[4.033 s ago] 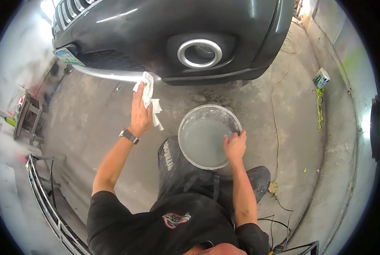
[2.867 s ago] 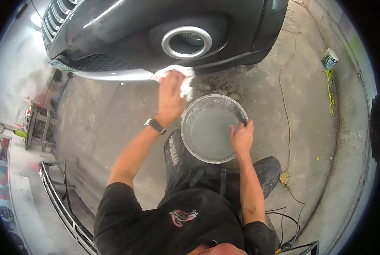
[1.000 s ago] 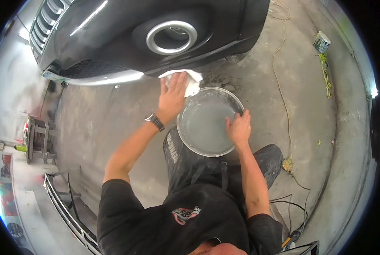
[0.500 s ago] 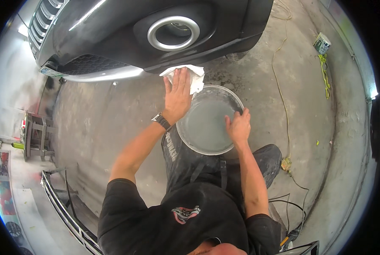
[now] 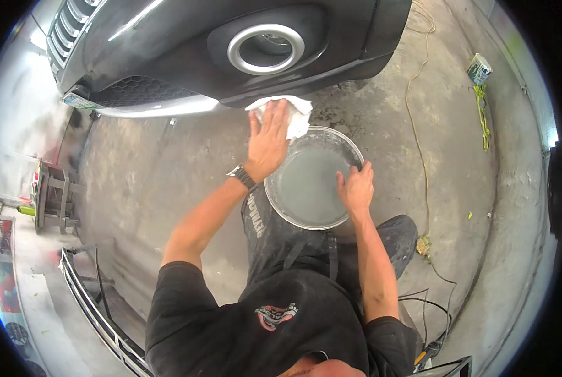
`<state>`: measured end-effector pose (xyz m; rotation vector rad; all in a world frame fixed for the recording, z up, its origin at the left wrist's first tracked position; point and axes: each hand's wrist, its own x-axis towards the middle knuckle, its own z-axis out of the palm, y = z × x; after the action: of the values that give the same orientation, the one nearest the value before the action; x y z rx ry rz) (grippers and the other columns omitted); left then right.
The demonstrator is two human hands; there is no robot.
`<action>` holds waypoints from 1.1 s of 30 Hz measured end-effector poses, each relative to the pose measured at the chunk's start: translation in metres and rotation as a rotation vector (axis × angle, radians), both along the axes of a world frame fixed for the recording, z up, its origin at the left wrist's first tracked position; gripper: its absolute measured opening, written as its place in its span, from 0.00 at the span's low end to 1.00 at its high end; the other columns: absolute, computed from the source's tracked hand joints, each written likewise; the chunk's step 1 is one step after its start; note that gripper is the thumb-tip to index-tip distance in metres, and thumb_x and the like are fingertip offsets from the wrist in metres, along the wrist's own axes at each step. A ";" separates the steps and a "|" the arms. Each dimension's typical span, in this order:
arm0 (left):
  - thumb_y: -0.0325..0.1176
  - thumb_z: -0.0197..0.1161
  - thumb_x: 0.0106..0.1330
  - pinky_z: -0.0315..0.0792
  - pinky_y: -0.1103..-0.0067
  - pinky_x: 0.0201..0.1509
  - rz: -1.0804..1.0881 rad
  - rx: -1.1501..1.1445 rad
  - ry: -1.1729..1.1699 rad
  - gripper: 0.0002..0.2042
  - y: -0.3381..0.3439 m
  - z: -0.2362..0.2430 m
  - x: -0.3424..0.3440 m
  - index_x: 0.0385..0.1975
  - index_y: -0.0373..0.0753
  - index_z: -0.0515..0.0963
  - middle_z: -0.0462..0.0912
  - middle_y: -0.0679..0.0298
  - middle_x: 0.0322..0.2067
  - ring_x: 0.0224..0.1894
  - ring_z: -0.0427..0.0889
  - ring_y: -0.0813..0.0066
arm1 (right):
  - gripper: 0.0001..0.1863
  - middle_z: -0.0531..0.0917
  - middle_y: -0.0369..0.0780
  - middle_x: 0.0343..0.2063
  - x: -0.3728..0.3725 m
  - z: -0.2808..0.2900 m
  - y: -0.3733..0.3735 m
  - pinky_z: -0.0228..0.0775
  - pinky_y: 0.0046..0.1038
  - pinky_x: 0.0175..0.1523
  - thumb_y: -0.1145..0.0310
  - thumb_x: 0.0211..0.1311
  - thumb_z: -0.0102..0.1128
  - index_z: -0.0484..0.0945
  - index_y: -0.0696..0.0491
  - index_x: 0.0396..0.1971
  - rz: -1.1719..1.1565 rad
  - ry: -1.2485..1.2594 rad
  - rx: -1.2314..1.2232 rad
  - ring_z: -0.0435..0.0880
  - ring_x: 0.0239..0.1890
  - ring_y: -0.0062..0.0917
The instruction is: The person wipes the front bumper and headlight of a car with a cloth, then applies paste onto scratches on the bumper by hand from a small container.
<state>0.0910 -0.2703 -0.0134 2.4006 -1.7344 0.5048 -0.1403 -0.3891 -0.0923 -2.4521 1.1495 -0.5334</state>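
Observation:
My left hand (image 5: 269, 139) has its fingers stretched over a folded white cloth (image 5: 300, 117) at the lower edge of a dark car bumper (image 5: 337, 38). Whether the cloth presses against the bumper I cannot tell. Below the cloth, a round bucket (image 5: 285, 212) holding cloudy grey liquid (image 5: 312, 182) sits at my legs. My right hand (image 5: 357, 190) grips the bucket's right rim, the thumb on the inner side and the other fingers partly hidden. A silver ring (image 5: 296, 47) surrounds the round lamp opening in the bumper.
A yellowish cord (image 5: 413, 119) runs along the concrete floor (image 5: 136, 169) on the right. Near the right wall lie a tin can (image 5: 479, 69) and a bright yellow-green strap (image 5: 482, 119). At the left stand a grey stand (image 5: 58, 195) and a metal frame (image 5: 92, 305).
The bumper, left hand and cloth appear slightly further right in the picture, by about the same amount. My right hand stays on the bucket rim.

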 end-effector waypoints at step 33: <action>0.34 0.64 0.64 0.35 0.42 0.78 0.207 -0.031 0.028 0.42 0.056 -0.011 0.031 0.76 0.32 0.50 0.40 0.47 0.79 0.80 0.36 0.43 | 0.21 0.70 0.56 0.58 0.001 -0.004 0.001 0.78 0.47 0.53 0.59 0.61 0.69 0.81 0.66 0.39 -0.015 0.013 0.020 0.75 0.56 0.51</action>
<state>0.1221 -0.2143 -0.0245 2.5666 -1.4633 0.5151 -0.1392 -0.3885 -0.0964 -2.4349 1.1739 -0.5091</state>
